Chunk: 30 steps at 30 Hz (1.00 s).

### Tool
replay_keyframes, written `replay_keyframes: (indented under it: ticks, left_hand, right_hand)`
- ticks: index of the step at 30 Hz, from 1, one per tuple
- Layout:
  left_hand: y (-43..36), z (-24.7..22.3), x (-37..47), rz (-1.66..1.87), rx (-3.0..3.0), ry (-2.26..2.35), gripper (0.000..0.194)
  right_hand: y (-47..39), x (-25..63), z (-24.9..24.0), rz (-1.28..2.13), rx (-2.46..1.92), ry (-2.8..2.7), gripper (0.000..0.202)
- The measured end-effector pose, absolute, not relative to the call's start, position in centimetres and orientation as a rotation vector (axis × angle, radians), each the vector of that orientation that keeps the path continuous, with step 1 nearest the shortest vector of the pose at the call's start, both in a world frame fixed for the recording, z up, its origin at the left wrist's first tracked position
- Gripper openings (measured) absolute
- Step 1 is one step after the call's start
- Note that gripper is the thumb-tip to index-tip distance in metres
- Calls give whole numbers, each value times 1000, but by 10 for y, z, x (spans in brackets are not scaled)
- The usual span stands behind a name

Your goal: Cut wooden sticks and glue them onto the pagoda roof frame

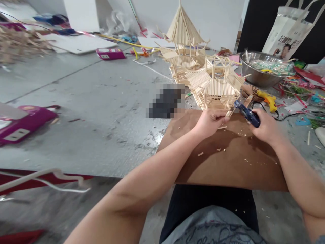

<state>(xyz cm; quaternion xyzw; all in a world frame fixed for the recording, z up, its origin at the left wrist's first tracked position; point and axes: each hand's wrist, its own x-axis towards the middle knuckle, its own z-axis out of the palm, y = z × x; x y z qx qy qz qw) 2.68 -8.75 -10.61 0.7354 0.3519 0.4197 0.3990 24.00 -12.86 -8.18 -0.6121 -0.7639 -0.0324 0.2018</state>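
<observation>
Brown board (236, 169) is lying on the near side of the grey table (114, 112). Left hand (210, 122) is pinching short pale sticks (229, 113) over the board's far edge, thumb against fingers. Right hand (265, 126) is gripping a dark blue hand tool (250, 116), probably a cutter, over the board's far right part; can't tell whether its jaws are touching the sticks.

Step is looking like trimming: small stick bits (200, 154) are lying scattered on the board. For a clean job: keeping the pinch close to the cut, setting the tool square across the stick, squeezing evenly, keeping fingertips out of the jaws. Tool's nose should be staying clear of the low stick pavilion (219, 88), which is standing just beyond the board's far edge.

Pose: forearms are slanting forward over the board from both sides, hands facing each other, near but apart. Right fingers are wrapping the handles, tool's nose pointing away and leftward. Yellow glue gun (269, 100) is lying beyond the board's far right corner.
</observation>
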Motion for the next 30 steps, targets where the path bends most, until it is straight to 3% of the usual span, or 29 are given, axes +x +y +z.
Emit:
replay_keyframes:
  ticks: [30]
  left_hand:
    - [-92,-99,26,832,1893,770,10]
  right_hand:
    - [-131,238,-100,21,-1623,-2355,38]
